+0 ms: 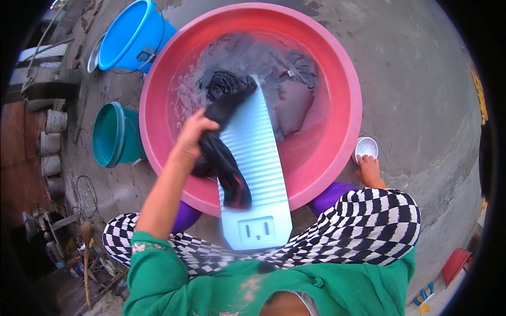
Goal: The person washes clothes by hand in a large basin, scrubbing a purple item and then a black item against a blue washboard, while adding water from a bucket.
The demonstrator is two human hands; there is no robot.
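My left hand [195, 131] grips a dark wet garment [224, 160]. One end, with a reddish patch, hangs over a pale blue ridged washboard [255, 163]; the upper part trails toward the water. The washboard leans into a large pink tub [350, 100], its lower end between my knees. Dark clothes [298, 100] soak in the cloudy, sudsy water. Outside the tub's right rim, my right hand [370, 173] reaches to a small white bowl [367, 146]. Its fingers curl over the near rim, with the tips inside; whatever they hold is too small to make out.
A blue bucket [129, 37] lies tilted at the upper left, above a green bucket [117, 134] beside the tub. Several pale pots [51, 142] and a broom [87, 258] are along the left. A red dustpan-like object [456, 266] lies at the lower right.
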